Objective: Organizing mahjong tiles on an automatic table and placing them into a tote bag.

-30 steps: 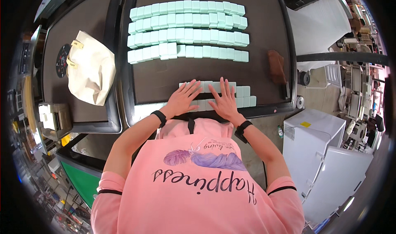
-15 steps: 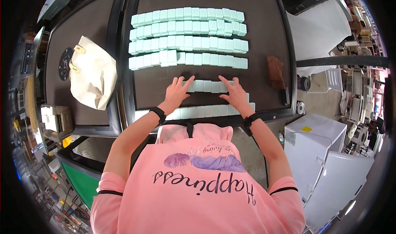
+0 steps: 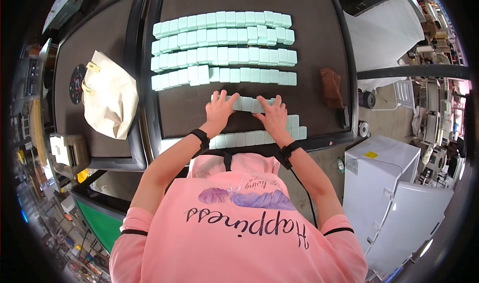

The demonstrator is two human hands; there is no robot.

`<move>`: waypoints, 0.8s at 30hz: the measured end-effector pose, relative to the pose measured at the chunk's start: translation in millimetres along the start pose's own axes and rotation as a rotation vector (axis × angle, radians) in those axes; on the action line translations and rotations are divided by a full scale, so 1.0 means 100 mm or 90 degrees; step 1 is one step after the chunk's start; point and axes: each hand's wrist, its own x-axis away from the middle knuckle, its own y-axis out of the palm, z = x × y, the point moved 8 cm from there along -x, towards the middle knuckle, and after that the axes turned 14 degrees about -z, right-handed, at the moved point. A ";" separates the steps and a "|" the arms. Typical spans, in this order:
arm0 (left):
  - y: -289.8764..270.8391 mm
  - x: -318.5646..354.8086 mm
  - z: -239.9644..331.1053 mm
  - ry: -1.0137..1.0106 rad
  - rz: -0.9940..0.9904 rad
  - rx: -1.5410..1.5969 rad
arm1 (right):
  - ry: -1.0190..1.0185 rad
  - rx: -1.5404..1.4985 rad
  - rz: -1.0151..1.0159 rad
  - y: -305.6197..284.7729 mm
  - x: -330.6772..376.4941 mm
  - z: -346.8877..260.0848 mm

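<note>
My left hand (image 3: pixel 218 114) and my right hand (image 3: pixel 274 117) press in on the two ends of a short row of pale green mahjong tiles (image 3: pixel 246 104). Fingertips rest along the tiles' far side, with the thumbs on the near side, and the end tiles are partly hidden. Closer to me runs another row of mahjong tiles (image 3: pixel 241 139), partly covered by my forearms; a few tiles (image 3: pixel 294 120) sit behind its right end. Beyond my hands lie several long rows of mahjong tiles (image 3: pixel 223 53), two tiles standing on top of the nearest long row (image 3: pixel 198 75).
The dark tabletop (image 3: pixel 187 106) has a raised black rim. A brown cloth-like item (image 3: pixel 331 87) lies at its right side. On the adjoining table to the left rests a cream bag (image 3: pixel 111 96). A white refrigerator-like cabinet (image 3: pixel 381 168) stands to the right.
My hands have come closer together along the short row, the right hand shifting left. More tiles show at the right end of the near row. The view has shifted slightly.
</note>
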 end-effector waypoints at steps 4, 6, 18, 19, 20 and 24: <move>-0.42 -0.19 0.03 0.034 0.093 -0.017 | -0.017 -0.016 0.068 -0.39 -0.18 -0.01; -0.63 -0.38 0.02 0.017 0.074 -0.001 | -0.027 -0.023 0.063 -0.59 -0.38 0.00; -0.34 -0.81 -0.12 -0.019 0.039 -0.142 | 0.000 0.043 -0.030 -0.47 -0.87 0.07; -0.38 -0.78 -0.09 0.006 0.089 -0.169 | 0.002 0.029 -0.023 -0.48 -0.85 0.07; -0.38 -0.78 -0.09 0.007 0.089 -0.170 | 0.004 0.014 -0.015 -0.51 -0.82 0.06; -0.38 -0.79 -0.09 0.010 0.065 -0.119 | 0.011 -0.077 -0.020 -0.58 -0.79 0.07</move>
